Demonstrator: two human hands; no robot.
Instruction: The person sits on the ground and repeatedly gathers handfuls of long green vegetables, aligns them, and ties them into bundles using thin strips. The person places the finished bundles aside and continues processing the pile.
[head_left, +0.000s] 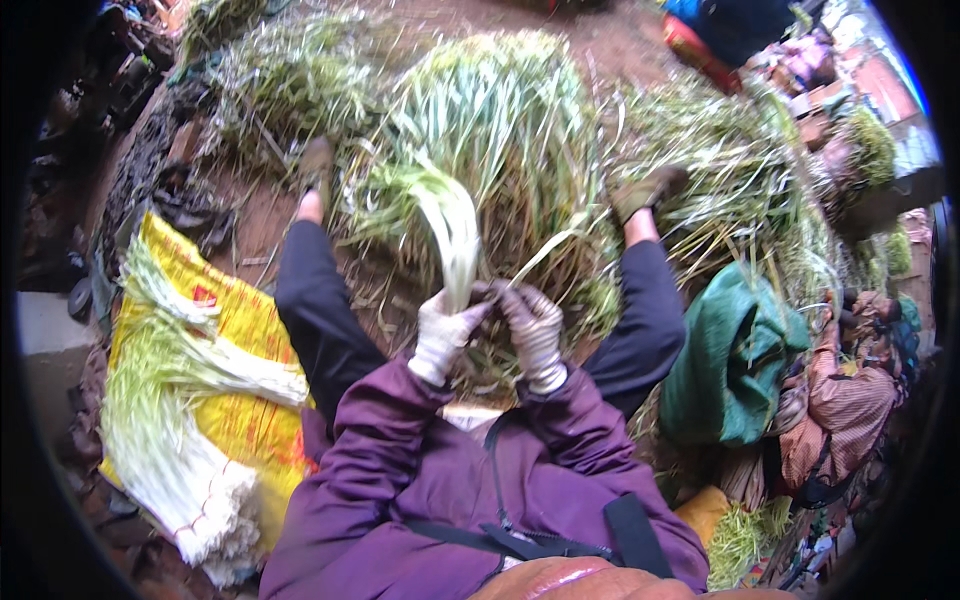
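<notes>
My left hand (444, 330), in a dirty white glove, grips a small bunch of white-stemmed leafy greens (454, 232), apparently garlic shoots. Their pale green tops bend up and to the left. Close beside it, my right hand (536, 326) wears a similar glove, its fingertips pinching one thin pale stalk (551, 246). The fingertips of both hands nearly meet; whether they touch is unclear. Just beyond them lies a large heap of untrimmed green stalks (495, 127) between my feet.
On my left, a yellow woven sack (251, 420) lies flat under cleaned white-stemmed bundles (217, 502), the largest one tied. A green sack (724, 367) stands by my right leg. Loose leaves (720, 165) cover ground at the right. Another person (847, 405) is at the far right.
</notes>
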